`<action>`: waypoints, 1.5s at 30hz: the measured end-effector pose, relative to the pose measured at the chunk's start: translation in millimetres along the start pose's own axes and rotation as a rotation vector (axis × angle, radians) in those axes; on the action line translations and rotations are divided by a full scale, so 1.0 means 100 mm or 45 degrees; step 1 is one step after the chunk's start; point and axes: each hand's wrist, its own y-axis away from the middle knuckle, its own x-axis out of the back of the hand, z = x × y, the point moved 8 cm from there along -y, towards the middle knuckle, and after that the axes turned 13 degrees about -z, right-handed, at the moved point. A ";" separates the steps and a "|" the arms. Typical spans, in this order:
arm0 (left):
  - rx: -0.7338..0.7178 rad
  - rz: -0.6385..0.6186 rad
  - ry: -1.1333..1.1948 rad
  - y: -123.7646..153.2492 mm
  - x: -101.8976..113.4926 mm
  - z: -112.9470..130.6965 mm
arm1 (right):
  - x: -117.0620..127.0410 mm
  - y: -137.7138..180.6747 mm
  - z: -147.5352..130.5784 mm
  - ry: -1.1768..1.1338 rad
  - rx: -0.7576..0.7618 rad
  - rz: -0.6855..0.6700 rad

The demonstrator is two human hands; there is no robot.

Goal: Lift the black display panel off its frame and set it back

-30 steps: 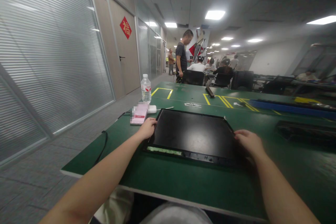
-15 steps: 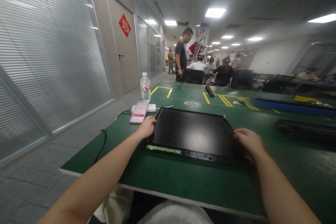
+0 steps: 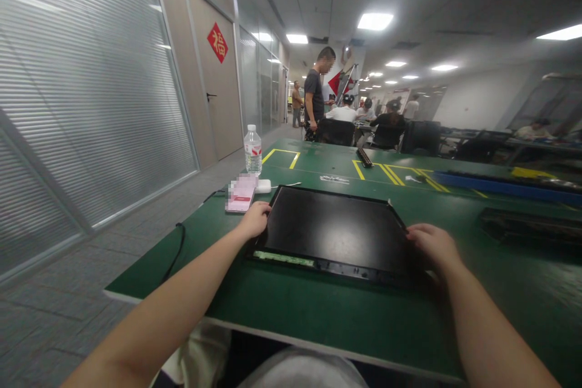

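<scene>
A flat black display panel (image 3: 334, 230) lies on the green table (image 3: 318, 309) in front of me, with a thin green circuit strip along its near edge. My left hand (image 3: 254, 220) grips the panel's left edge, fingers curled over it. At the right edge my right hand (image 3: 431, 245) is closed on the panel in the same way. Both forearms reach in from below.
A pink phone (image 3: 240, 193), a white charger (image 3: 264, 186) and a water bottle (image 3: 253, 151) sit left of the panel. Blue and black long parts (image 3: 504, 187) lie at the right. Several people stand and sit at tables beyond. Glass wall on the left.
</scene>
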 end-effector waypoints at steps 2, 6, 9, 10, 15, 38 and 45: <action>0.000 -0.003 -0.018 0.01 0.01 0.01 | 0.00 0.00 0.00 0.001 -0.006 0.002; -0.003 0.006 -0.043 0.01 0.02 0.03 | -0.02 -0.04 0.06 -0.031 -0.010 -0.013; 0.000 0.013 -0.037 0.02 0.01 0.03 | -0.04 -0.08 0.13 -0.047 -0.010 -0.023; 0.004 0.009 -0.045 0.02 0.01 0.03 | -0.04 -0.09 0.15 -0.049 -0.003 -0.022; 0.006 -0.038 -0.103 0.04 0.01 0.08 | -0.05 -0.11 0.17 -0.003 -0.002 -0.021; -0.519 -0.580 -0.090 0.47 0.00 0.60 | -0.34 0.01 -0.20 0.441 0.264 -0.242; -0.591 -0.576 -0.049 0.50 0.01 0.69 | -0.41 0.04 -0.22 0.467 0.252 -0.331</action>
